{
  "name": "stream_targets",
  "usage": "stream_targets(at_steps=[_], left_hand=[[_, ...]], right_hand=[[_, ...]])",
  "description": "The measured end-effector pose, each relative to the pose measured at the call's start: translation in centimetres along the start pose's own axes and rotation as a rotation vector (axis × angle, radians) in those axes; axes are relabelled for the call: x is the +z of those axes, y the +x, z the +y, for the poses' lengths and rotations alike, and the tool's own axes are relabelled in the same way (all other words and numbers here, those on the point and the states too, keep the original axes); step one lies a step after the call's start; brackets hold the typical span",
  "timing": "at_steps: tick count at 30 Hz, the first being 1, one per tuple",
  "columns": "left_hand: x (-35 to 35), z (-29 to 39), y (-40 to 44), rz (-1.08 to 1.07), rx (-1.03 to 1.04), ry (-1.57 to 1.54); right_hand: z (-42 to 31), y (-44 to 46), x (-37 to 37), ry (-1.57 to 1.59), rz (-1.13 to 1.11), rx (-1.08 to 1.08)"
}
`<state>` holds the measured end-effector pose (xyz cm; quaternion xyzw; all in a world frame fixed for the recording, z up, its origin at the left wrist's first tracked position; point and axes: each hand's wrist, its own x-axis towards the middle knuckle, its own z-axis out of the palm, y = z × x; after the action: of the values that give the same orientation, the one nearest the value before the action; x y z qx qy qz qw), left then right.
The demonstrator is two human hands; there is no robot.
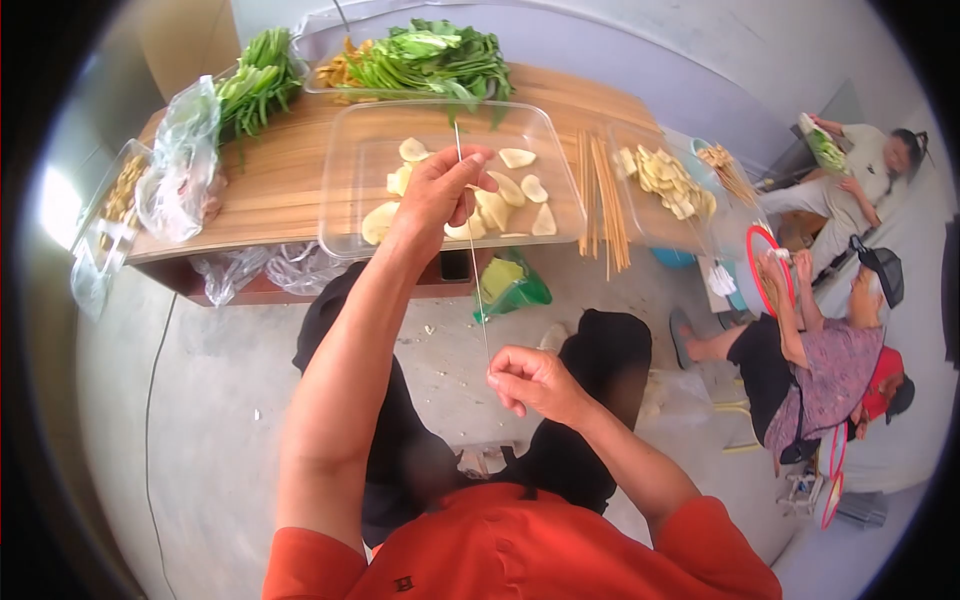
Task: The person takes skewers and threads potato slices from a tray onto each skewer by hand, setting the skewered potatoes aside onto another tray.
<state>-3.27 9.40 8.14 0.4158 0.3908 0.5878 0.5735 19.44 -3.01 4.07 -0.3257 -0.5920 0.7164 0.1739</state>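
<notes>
My left hand (445, 190) is closed in a pinch around the upper part of a long thin skewer (475, 275), whose tip pokes out above the fingers. Lower down, over my lap, the fingers of my right hand (538, 382) are closed on the skewer's bottom end. The skewer stands nearly upright between the two hands and looks bare. Behind my left hand is a clear plastic tray (335, 205) with several pale slices, which look like potato (508, 190); the hand hides part of them.
Bamboo skewers (603, 200) lie right of the tray, beside a container of cut slices (670, 183). Leafy greens (430, 60), green stalks (258, 85) and a plastic bag (182, 165) sit on the wooden table (270, 190). A green bag (512, 285) lies below. Other people (820, 350) sit at right.
</notes>
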Motion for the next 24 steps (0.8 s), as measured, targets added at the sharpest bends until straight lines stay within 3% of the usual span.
stream_targets(at_steps=[3, 9, 12, 15, 19, 24], left_hand=[[-0.4, 0.1, 0.2, -0.003, 0.019, -0.032], [0.3, 1.1, -0.6, -0.132, 0.037, 0.044], [0.8, 0.7, -0.7, -0.219, 0.031, 0.095], [0.8, 0.7, -0.5, -0.212, 0.07, 0.103], [-0.9, 1.5, 0.5, 0.079, 0.065, 0.016], [-3.5, 2.0, 1.6, 0.24, 0.067, 0.294]], right_hand=[[-0.3, 0.6, -1.0, -0.078, -0.094, 0.053], [-2.9, 3.3, -4.3, -0.124, 0.19, -0.124], [-5.3, 6.0, -4.5, -0.106, 0.23, -0.207], [-5.5, 9.4, -5.4, -0.037, 0.131, -0.244], [-6.1, 12.1, -5.9, 0.145, 0.106, -0.356], [-6.5, 11.1, -7.5, 0.192, 0.135, -0.384]])
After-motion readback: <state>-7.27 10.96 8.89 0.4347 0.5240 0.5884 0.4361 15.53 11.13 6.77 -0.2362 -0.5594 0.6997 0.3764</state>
